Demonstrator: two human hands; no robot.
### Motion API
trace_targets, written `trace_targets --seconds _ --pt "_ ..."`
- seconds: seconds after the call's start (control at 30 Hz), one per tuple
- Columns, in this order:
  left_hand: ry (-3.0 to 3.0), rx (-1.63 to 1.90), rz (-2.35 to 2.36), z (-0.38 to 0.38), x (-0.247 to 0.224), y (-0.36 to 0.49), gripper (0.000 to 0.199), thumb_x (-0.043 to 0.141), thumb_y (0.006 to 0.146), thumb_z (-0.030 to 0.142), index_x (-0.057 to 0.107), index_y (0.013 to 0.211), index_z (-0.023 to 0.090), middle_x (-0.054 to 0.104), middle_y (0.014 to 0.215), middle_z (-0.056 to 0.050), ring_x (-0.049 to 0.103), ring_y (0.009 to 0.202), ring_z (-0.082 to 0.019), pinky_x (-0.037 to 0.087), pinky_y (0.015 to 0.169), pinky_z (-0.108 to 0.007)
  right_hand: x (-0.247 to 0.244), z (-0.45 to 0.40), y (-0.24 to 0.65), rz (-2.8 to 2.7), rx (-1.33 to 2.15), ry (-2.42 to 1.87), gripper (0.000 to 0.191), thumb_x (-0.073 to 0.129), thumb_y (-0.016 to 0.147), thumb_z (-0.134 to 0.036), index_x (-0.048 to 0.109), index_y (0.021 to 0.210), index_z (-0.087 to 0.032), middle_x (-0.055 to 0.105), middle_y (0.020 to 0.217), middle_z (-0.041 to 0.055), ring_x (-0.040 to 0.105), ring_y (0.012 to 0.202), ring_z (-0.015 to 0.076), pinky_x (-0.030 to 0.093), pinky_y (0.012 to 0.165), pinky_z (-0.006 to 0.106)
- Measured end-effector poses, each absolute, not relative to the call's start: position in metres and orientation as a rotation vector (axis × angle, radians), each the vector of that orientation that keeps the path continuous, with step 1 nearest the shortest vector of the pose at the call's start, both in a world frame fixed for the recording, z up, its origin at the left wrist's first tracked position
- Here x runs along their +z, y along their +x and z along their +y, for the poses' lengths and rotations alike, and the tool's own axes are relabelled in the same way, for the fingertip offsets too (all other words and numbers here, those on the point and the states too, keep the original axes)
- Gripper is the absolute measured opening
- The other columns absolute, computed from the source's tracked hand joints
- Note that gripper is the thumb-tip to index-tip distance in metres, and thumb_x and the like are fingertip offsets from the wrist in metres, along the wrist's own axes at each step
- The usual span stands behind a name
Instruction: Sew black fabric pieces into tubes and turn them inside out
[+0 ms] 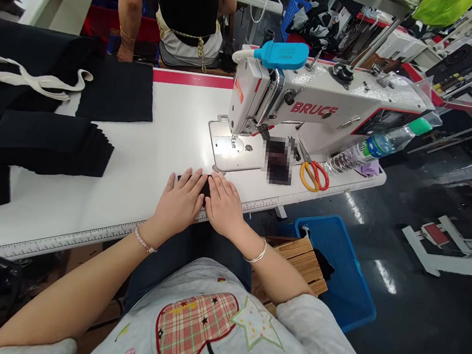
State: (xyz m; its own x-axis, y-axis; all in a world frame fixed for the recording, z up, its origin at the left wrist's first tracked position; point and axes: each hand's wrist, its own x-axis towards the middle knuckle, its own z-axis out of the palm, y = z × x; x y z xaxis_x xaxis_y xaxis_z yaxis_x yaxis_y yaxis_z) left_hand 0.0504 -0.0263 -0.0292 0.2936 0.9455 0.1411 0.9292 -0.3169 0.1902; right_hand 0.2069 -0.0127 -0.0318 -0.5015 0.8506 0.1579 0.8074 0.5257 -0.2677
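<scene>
At the far left, broad black cloth (23, 45) lies under a loose white strip (47, 82), and a neat stack of black fabric pieces (51, 145) sits nearer the table's front edge, its layers fanned at the right end; behind it a flat black panel (122, 94) reaches toward the far edge, near a co-worker (183, 10) seated beyond the white sewing table (175, 115). In the middle, just in from the printed ruler strip (88, 233), the left hand (179, 199) and the right hand (225, 201) lie palm down – fingers extended, thumbs close together – over a small black fabric piece (207, 188), mostly covered by them. That piece lies flat, in front of and apart from the needle plate (226, 145) of the BRUCE sewing machine (310, 95); so the work on it looks to be at a flattening stage, while the stack seems to be left for handling (whether any of it is already stitched, I cannot tell). Farther right, red-and-yellow-handled scissors (315, 176) lie beside a green-capped plastic bottle (372, 148) – both untouched; below stands a blue plastic bin (337, 276).
</scene>
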Motion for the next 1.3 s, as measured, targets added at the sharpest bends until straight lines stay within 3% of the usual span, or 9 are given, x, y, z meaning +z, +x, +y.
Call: trace_targets --seconds 0.4,0.53,0.67,0.87,1.03,1.17,1.3 --pt "2.508 0.45 1.765 -0.035 -0.03 0.044 0.054 0.029 0.098 0.031 0.037 0.148 0.011 0.035 0.155 -0.019 0.029 0.145 -0.034 0.026 0.114 -0.061 -0.044 -0.011 0.215 -2.498 0.195 -1.372 0.054 0.032 0.101 -0.035 0.034 0.149 -0.01 0.03 0.159 0.0123 0.023 0.149 0.0248 0.02 0.121 0.048" --pt "2.563 0.49 1.712 -0.047 -0.028 0.031 0.049 0.031 0.099 0.028 0.046 0.143 0.013 0.043 0.15 -0.019 0.035 0.142 -0.035 0.034 0.111 -0.059 -0.049 -0.021 0.227 -2.459 0.178 -1.389 0.054 0.034 0.101 -0.037 0.037 0.148 -0.01 0.031 0.158 0.0105 0.019 0.15 0.0283 0.02 0.121 0.049" --pt "2.615 0.667 1.63 -0.056 -0.036 0.018 0.04 0.041 0.098 0.028 0.059 0.131 0.014 0.057 0.138 -0.017 0.046 0.136 -0.034 0.04 0.111 -0.056 -0.054 -0.033 0.24 -2.458 0.15 -1.328 0.047 0.032 0.102 -0.031 0.041 0.147 -0.018 0.036 0.156 0.0038 0.02 0.15 0.0265 0.02 0.121 0.049" --pt "2.637 0.901 1.423 -0.058 -0.05 0.013 0.03 0.049 0.095 0.016 0.066 0.119 0.017 0.068 0.123 -0.013 0.055 0.129 -0.026 0.046 0.11 -0.05 -0.053 -0.033 0.244 -2.438 0.151 -1.328 0.045 0.036 0.102 -0.031 0.045 0.145 -0.023 0.041 0.154 0.0032 0.028 0.147 0.0268 0.024 0.118 0.049" --pt "2.652 0.949 1.385 -0.06 -0.05 0.014 0.029 0.051 0.092 0.012 0.067 0.115 0.018 0.071 0.116 -0.011 0.061 0.12 -0.026 0.054 0.101 -0.045 -0.054 -0.035 0.242 -2.337 0.22 -1.286 0.035 0.041 0.099 -0.026 0.064 0.126 -0.028 0.056 0.142 0.0019 0.038 0.141 0.0245 0.028 0.116 0.05" --pt "2.611 1.009 1.451 -0.062 -0.036 0.018 0.021 0.056 0.09 0.015 0.069 0.106 0.017 0.072 0.104 -0.01 0.065 0.104 -0.025 0.057 0.09 -0.043 -0.054 -0.042 0.24 -2.063 0.383 -1.298 0.027 0.049 0.096 -0.026 0.073 0.108 -0.026 0.069 0.123 0.0051 0.056 0.121 0.0235 0.043 0.106 0.046" --pt "2.27 1.117 1.678 -0.061 -0.024 0.017 0.017 0.056 0.092 0.023 0.07 0.1 0.017 0.065 0.114 -0.012 0.064 0.096 -0.02 0.058 0.086 -0.039 -0.039 -0.038 0.242 -1.673 0.728 -1.353 0.025 0.053 0.091 -0.028 0.071 0.108 -0.023 0.066 0.121 0.0089 0.063 0.105 0.0203 0.054 0.091 0.037"
